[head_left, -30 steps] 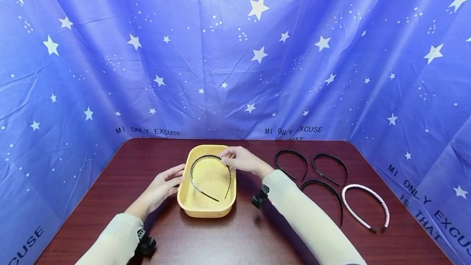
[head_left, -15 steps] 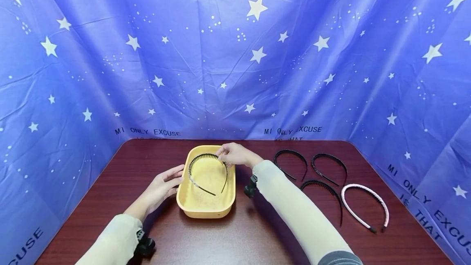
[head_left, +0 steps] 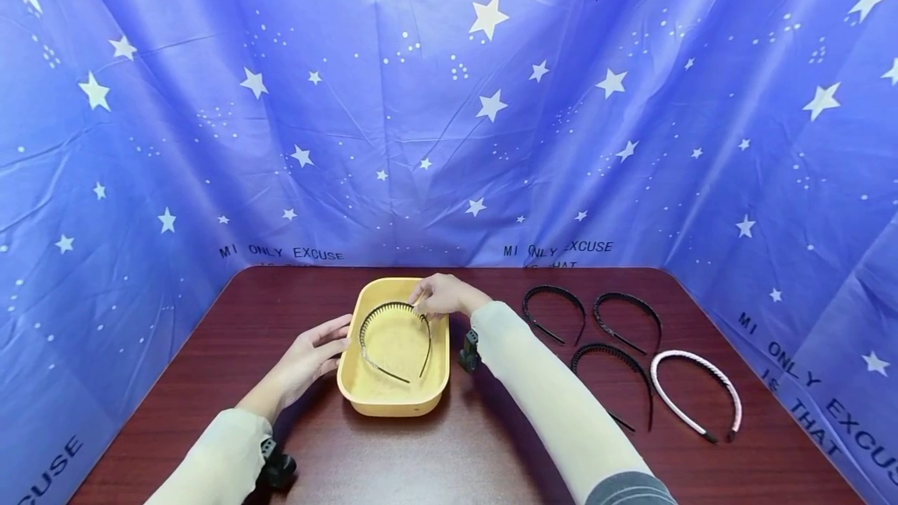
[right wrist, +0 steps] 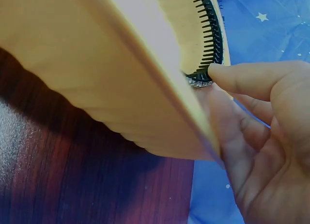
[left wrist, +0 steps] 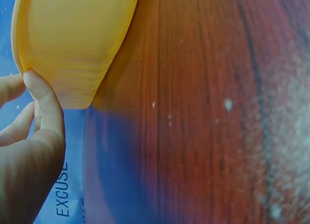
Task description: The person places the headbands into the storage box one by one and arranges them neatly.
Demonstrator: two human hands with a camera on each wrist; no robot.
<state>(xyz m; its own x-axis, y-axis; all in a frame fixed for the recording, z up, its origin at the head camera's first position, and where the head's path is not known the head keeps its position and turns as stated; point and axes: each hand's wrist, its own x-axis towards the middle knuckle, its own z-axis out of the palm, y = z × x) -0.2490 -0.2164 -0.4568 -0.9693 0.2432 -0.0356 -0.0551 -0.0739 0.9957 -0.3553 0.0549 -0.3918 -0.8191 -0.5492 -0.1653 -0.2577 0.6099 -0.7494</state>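
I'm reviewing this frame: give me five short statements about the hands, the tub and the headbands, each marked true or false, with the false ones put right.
1. The right hand pinches a toothed headband. True.
2. The left hand holds a headband too. False: it holds none and touches the side of the yellow tub.
3. The pink headband lies in the tub. False: it lies on the table.
4. Three black headbands lie on the table. True.
5. The tub is covered by a lid. False: its top is open.
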